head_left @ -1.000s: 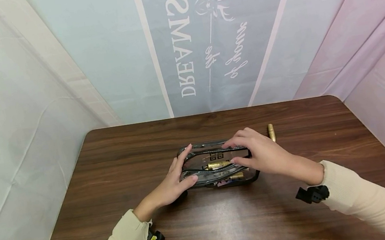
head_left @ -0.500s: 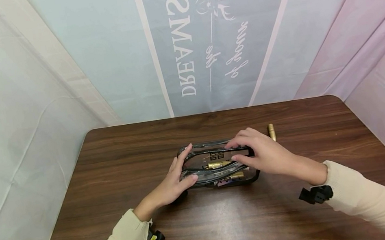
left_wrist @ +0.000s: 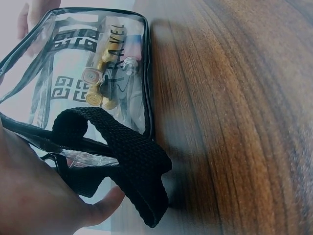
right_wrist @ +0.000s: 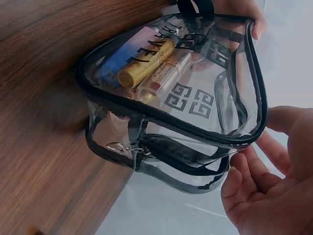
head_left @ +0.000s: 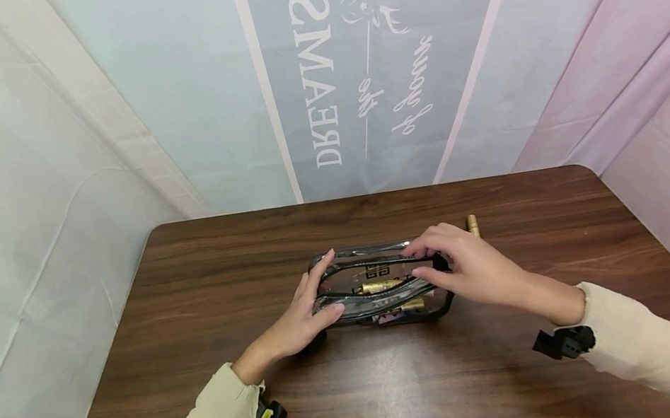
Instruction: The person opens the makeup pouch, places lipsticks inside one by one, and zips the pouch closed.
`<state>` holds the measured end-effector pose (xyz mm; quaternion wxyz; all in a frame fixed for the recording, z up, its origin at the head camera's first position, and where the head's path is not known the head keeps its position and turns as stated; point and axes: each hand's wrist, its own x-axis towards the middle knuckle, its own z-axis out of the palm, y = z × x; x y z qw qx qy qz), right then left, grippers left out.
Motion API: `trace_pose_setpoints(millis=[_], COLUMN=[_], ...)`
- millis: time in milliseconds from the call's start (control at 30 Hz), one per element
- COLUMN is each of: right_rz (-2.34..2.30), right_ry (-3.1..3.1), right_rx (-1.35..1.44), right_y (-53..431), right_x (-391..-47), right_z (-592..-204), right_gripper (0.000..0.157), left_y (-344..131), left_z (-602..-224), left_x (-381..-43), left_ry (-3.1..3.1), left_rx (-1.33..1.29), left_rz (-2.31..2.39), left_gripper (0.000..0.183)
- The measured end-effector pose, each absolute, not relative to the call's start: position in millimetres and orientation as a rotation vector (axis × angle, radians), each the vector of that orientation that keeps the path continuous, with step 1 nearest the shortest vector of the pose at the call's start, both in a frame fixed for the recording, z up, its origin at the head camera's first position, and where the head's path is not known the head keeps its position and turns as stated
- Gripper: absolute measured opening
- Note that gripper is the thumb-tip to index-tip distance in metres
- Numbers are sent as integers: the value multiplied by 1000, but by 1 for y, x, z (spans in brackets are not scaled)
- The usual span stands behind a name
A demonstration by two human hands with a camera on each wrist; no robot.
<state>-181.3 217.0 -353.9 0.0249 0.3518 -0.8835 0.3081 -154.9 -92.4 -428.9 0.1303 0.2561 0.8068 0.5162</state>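
Observation:
A clear toiletry bag [head_left: 388, 309] with black piping stands in the middle of the table, its top gaping. My left hand [head_left: 305, 313] holds its left end, thumb in front and fingers across the far side; a black strap loop [left_wrist: 132, 166] hangs beside that thumb. At the right end, my right hand [head_left: 471, 265] holds the rim between thumb and curled fingers; its exact contact is partly hidden. Inside lie gold tubes [right_wrist: 149, 61], a clear lipstick tube [right_wrist: 164, 78] and a pink-blue tube [right_wrist: 129, 49]. A zipper pull [right_wrist: 117, 146] hangs at the bag's right end.
One gold tube [head_left: 473, 227] lies on the brown wooden table [head_left: 393, 393], just behind my right hand. A printed cloth backdrop [head_left: 380, 74] hangs behind the table's far edge. White cloth hangs on both sides.
My right hand has slid a little to the right along the bag's opening, and the bag's right end has shifted slightly with it. My left hand has stayed in place.

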Motion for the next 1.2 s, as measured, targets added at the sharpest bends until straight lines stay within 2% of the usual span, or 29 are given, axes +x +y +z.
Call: trace_pose_setpoints(millis=[700, 1200], right_rz=[1012, 928], right_ry=[-2699, -2704], right_rx=[905, 772], right_y=[244, 273], right_x=[-184, -209], right_z=[-354, -369], right_gripper=[21, 20], left_y=[-92, -92], left_z=[-430, -430], left_x=[-155, -155], left_ry=[2348, 2336], left_rx=[761, 756], left_rz=[1504, 1506], left_gripper=[75, 74])
